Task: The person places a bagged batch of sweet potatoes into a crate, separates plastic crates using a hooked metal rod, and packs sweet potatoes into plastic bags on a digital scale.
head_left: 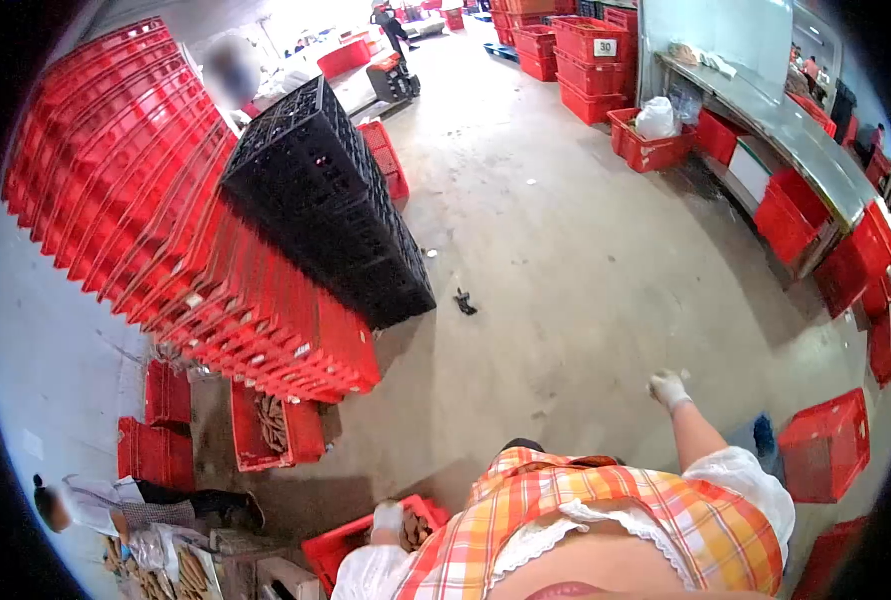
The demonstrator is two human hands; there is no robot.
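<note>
My left hand (388, 518), in a white glove, is low in the view over a red crate (331, 548) that holds brown, knobbly pieces (418, 530). Its fingers cannot be made out, nor whether it touches the crate or its contents. My right hand (670, 388), also in a whitish glove, hangs over the bare floor to the right. Its fingers look curled, and what they hold, if anything, is too small to name. An orange plaid apron covers my body.
Tall stacks of red crates (166, 200) and black crates (316, 190) rise at the left. A person (96, 505) is at the lower left. A metal table (776, 125) runs along the right. A small black object (465, 302) lies on the floor.
</note>
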